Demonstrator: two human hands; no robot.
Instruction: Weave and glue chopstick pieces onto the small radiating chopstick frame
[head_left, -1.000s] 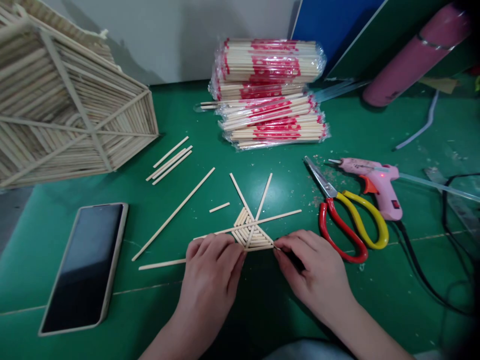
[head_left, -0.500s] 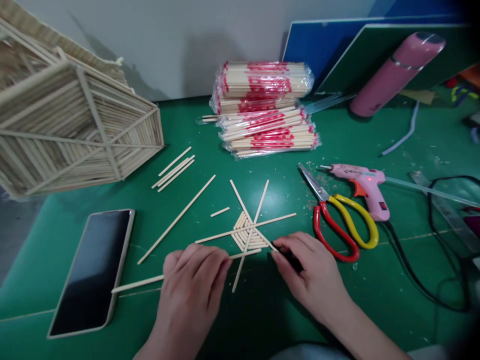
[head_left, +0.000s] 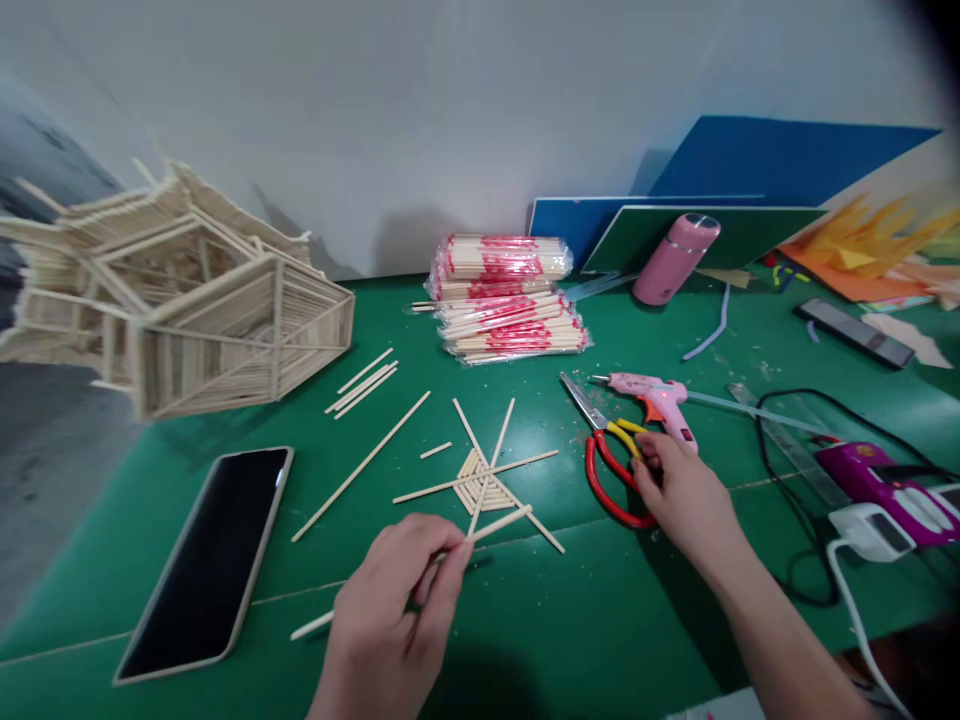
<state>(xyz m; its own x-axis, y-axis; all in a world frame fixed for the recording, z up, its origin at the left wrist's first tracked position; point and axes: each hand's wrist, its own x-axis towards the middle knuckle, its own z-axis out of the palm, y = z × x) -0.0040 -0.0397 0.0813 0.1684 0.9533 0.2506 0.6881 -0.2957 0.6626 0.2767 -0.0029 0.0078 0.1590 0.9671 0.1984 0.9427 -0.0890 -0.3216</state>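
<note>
My left hand (head_left: 397, 610) pinches a wooden chopstick (head_left: 504, 523) between thumb and fingers. Its tip sticks out to the right, over the lower part of a star-shaped frame of crossed sticks (head_left: 517, 463). Short stick pieces fill two of the frame's wedges. On the right, my right hand (head_left: 682, 490) has its fingers closed at the yellow handle of the scissors (head_left: 596, 415). The scissors lie on the table with the red handle (head_left: 604, 490) nearer me and the blades pointing up and left. Just behind that hand is a pink glue gun (head_left: 649, 390).
Wrapped chopstick bundles (head_left: 510, 310) lie at the back. A stick-built model (head_left: 217, 330) stands left, above a phone (head_left: 206, 560). Loose sticks (head_left: 364, 465) lie nearby. To the right are a pink flask (head_left: 675, 260), a ruler (head_left: 787, 450), a purple power strip (head_left: 892, 490) and cables.
My right hand has left the star frame and moved right to the scissors' handle. My left hand still holds the chopstick, its tip now raised. The view has shifted up and right.
</note>
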